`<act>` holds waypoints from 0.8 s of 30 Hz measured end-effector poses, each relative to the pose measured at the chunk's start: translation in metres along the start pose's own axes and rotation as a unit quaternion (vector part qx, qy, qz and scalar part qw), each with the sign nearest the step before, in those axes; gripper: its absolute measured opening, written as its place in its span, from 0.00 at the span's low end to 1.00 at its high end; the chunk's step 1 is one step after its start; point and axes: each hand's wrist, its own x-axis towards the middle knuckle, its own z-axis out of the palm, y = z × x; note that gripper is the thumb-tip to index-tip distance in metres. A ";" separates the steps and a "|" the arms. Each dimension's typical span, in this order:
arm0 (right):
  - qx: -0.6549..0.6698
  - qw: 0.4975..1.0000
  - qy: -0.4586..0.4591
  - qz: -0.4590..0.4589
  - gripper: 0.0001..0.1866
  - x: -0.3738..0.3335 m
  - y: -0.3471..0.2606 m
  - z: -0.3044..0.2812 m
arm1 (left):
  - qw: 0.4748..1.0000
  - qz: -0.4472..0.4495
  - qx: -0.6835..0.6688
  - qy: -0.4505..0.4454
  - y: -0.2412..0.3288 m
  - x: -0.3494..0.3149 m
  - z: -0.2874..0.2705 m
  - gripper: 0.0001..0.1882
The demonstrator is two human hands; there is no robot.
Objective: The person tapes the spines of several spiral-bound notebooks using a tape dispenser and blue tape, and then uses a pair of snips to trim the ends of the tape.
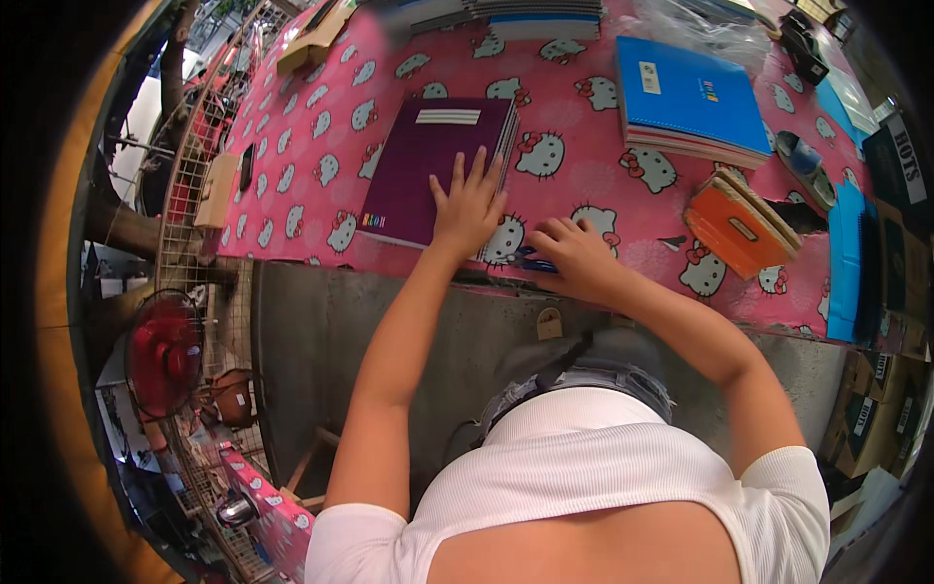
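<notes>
Lays the left hand (471, 206) palm down on the purple notebook stack (413, 180), with fingers fanned across the right-hand part of the cover and the grip wide. Brings the right hand (582, 261) low to the near edge of the pink cat-print surface (302, 200), just right of the stack, with fingers bent over a small dark blue item (534, 260); partly hidden there, so with a grip too poorly seen to tell as holding or only touching. Has the purple stack squarely in front, slightly left of the middle, with a pale label (449, 117) near the far end of the cover. Has, farther off to the right, a blue notebook stack (693, 97) with clear plastic (710, 34) behind, and, nearer, an orange block-like object (739, 229), tilted and well apart from the right hand. Has another notebook pile (545, 24) along the far side. Has a red fan (167, 352) beside wire mesh (185, 175) at the left, and cardboard boxes (873, 404) at the right.
</notes>
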 end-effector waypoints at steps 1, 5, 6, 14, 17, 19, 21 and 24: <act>-0.010 1.000 0.005 -0.008 0.23 0.009 -0.007 0.004 | 0.998 0.001 -0.049 0.029 -0.007 0.002 0.004 0.33; -0.019 0.999 0.029 -0.019 0.22 0.022 -0.009 0.013 | 0.983 0.004 -0.166 0.081 -0.013 0.001 0.007 0.27; -0.017 0.999 0.027 -0.018 0.22 0.024 -0.009 0.013 | 0.974 0.007 -0.207 0.092 -0.014 0.000 0.007 0.26; -0.044 0.996 0.042 -0.062 0.24 0.038 -0.006 0.012 | 0.956 0.005 -0.264 0.127 -0.017 -0.001 0.007 0.24; 0.211 0.944 -0.213 0.137 0.24 0.057 -0.005 -0.003 | 0.961 0.003 -0.250 0.122 -0.017 -0.001 0.006 0.25; 0.302 0.888 -0.254 0.236 0.26 0.073 0.001 -0.014 | 0.964 0.005 -0.238 0.118 -0.014 0.000 0.005 0.27; 0.447 0.761 -0.317 0.347 0.32 0.075 0.001 -0.022 | 0.972 -0.008 -0.210 0.107 -0.010 0.002 0.000 0.30; 0.422 0.781 -0.312 0.338 0.30 0.069 -0.002 -0.020 | 0.975 -0.012 -0.198 0.104 -0.011 0.003 0.004 0.33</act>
